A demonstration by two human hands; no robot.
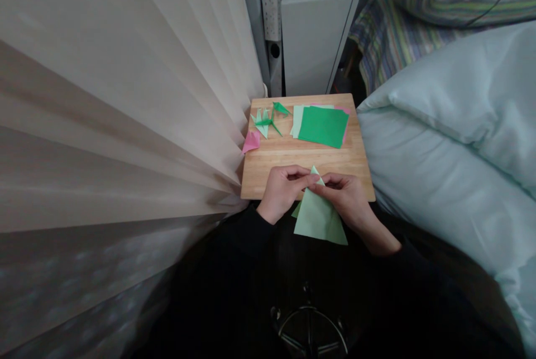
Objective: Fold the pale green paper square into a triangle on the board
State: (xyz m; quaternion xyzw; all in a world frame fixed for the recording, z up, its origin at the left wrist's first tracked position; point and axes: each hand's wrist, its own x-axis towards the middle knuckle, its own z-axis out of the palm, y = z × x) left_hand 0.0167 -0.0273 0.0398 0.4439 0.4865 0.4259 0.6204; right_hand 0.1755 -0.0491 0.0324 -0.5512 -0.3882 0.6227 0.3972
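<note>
Between my hands is a sheet of light green origami paper [320,216], partly folded, with a pointed tip at the top and a wider lower part hanging past the table's front edge. My left hand [285,188] pinches it near the tip from the left, thumb on top. From the right, my right hand [347,197] grips the same spot, its thumb close to the other one. Fingers behind the paper are partly hidden. Beyond the hands, on the small wooden table [285,161], lie folded green paper cranes [264,120] and a folded pink paper piece [252,142].
A stack of coloured paper [323,126], dark green on top, lies at the table's back right. A pleated curtain [167,96] borders the left side, a pale quilt [439,124] the right. Behind stands a white cabinet [316,41]. A wheeled chair base [310,331] is below.
</note>
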